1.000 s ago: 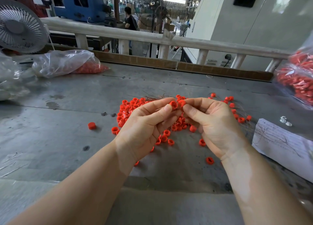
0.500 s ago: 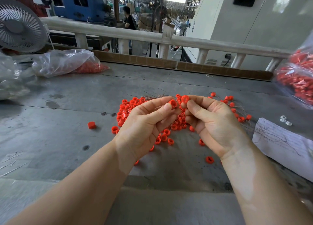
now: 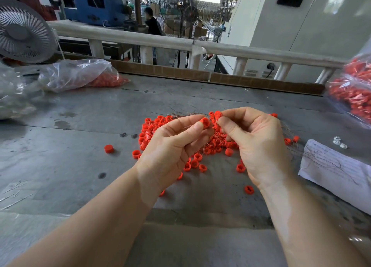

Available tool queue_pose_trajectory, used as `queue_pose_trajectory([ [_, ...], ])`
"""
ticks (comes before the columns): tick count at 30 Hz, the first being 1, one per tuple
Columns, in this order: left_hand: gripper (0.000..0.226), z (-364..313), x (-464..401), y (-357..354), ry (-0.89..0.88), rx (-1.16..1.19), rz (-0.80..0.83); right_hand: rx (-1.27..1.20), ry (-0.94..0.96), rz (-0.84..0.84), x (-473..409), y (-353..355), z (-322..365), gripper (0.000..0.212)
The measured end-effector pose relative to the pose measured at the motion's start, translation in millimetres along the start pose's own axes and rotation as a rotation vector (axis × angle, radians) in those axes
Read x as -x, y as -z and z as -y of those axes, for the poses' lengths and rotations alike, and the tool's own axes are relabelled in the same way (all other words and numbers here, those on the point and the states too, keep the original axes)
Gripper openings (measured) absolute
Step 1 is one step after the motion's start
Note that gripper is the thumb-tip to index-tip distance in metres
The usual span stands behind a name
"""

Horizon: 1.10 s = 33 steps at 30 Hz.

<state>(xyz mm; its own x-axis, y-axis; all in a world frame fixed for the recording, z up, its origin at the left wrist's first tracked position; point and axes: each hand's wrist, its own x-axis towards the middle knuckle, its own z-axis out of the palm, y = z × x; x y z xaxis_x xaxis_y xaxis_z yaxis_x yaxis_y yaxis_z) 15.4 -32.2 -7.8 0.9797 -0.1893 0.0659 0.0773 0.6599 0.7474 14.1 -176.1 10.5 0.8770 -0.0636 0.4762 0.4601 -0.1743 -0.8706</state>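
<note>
I am holding one red cap (image 3: 205, 122) in my left hand (image 3: 170, 152). I am pinching it between the thumb and first finger, with its open side facing me. My right hand (image 3: 259, 144) is pinching a second cap (image 3: 217, 114) just beside it, fingers curled in tight. Thin wires (image 3: 186, 115) are running past both caps, and I cannot tell if one is going through yet.

I am guessing the job is only partly done. A big pile of loose caps (image 3: 152, 130) is lying on the table (image 3: 80, 166) right under my hands, and more are waiting in the bag (image 3: 355, 98) far off to the right.

Open table is lying left of my grip and toward me. The paper (image 3: 331, 166) is sitting near on the right, and the wires could be snagging my fingers.
</note>
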Motion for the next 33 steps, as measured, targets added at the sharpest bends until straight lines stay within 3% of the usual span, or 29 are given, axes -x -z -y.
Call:
queue_pose_trajectory([
  [3,0.029,0.4,-0.5,-0.7,-0.016,0.002,-0.004,0.188,0.143,-0.037,2.4,-3.2,-1.0,0.017],
  [7,0.028,1.1,-0.7,-0.4,-0.045,-0.01,-0.002,0.382,0.338,-0.028,5.8,-6.9,-2.0,0.002],
  [12,0.03,2.5,-1.2,1.3,-0.076,-0.076,0.006,0.536,0.471,-0.035,6.3,-5.8,-0.7,0.006],
  [24,0.016,4.6,0.4,-0.4,-0.145,-0.139,0.003,0.661,0.592,-0.03,7.5,-4.3,-0.9,0.007],
  [33,0.02,5.3,1.0,-0.5,-0.178,-0.201,-0.007,0.644,0.603,-0.026,6.8,-3.6,-3.6,0.007],
])
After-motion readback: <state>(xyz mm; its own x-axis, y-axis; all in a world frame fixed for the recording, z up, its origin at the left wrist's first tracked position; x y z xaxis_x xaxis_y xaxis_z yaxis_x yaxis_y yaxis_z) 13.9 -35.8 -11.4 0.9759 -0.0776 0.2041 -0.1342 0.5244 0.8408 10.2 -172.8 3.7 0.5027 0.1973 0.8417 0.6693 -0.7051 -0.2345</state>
